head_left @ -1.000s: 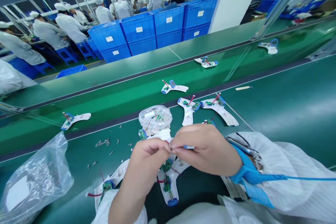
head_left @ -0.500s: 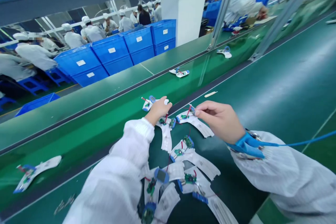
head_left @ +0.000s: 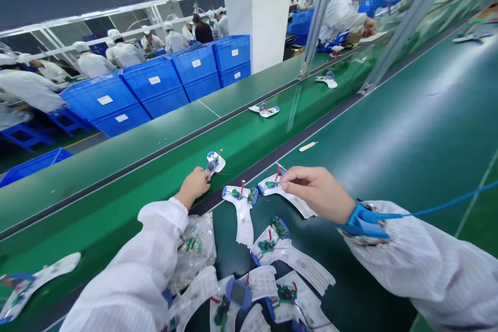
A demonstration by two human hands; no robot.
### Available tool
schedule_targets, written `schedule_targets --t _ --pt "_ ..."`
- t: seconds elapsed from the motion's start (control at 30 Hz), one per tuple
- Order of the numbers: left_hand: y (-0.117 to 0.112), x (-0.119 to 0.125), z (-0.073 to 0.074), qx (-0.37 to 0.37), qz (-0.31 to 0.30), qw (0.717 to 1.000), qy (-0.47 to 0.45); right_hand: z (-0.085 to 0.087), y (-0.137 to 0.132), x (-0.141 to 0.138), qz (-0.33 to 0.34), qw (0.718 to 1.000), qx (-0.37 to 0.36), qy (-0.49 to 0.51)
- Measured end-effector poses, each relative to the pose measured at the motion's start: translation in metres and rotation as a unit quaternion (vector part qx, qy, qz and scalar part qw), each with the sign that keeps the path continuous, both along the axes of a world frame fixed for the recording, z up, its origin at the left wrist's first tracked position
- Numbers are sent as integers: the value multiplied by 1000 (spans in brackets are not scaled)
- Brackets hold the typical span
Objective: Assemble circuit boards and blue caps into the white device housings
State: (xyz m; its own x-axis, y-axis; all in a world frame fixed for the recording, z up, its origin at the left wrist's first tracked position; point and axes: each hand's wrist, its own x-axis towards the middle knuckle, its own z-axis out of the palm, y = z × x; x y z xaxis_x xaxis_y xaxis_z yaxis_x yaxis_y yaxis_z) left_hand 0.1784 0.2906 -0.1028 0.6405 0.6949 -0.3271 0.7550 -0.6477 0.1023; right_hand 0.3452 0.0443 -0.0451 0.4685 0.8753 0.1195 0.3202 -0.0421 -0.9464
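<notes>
My left hand [head_left: 194, 185] reaches over the green conveyor belt, its fingers closed at the small blue-framed display of a white device shell [head_left: 218, 162]. A red-tipped wire stands up from that shell. My right hand [head_left: 317, 189], with a blue wrist strap [head_left: 363, 221], pinches the edge of a small blue part [head_left: 282, 170] above another gun-shaped white shell [head_left: 298, 203]; its fingertips hide most of the part. Between the hands lies a shell with green circuit boards [head_left: 243, 212]. Nearer me are several more open shells [head_left: 295, 259], some overlapping.
A clear bag of small parts [head_left: 194, 244] lies beside my left sleeve. More shells [head_left: 264, 110] sit along the belt [head_left: 155, 187]. A flat tan stick [head_left: 308, 147] rests on the dark green bench. Metal posts [head_left: 317, 21], blue bins [head_left: 155, 83] and co-workers stand beyond.
My left hand has moved left and towards me, and the shell at its fingers has turned. My right hand has lowered slightly. The bag has come into view, and the view has shifted.
</notes>
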Motion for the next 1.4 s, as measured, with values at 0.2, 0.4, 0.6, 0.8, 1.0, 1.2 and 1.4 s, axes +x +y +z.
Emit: schedule_targets --t 0.2,0.4,0.6,0.8,1.0,1.2,1.4 --pt "5 3 -5 32 25 999 9 -2 25 -9 50 998 -27 33" --pt "-10 14 11 28 26 999 9 3 55 -16 71 996 -42 46" --pt "-83 -9 78 124 37 990 -48 20 73 -54 88 996 -22 18" --pt "-156 -47 112 294 84 946 -108 44 43 -86 58 986 74 -136" --pt "-189 -69 112 399 84 898 -169 54 17 -104 42 950 142 -274" --pt "-203 -75 117 420 106 878 -203 63 14 -102 30 944 191 -269" --pt "-208 -78 116 381 156 889 -200 72 7 -107 70 958 169 -219"
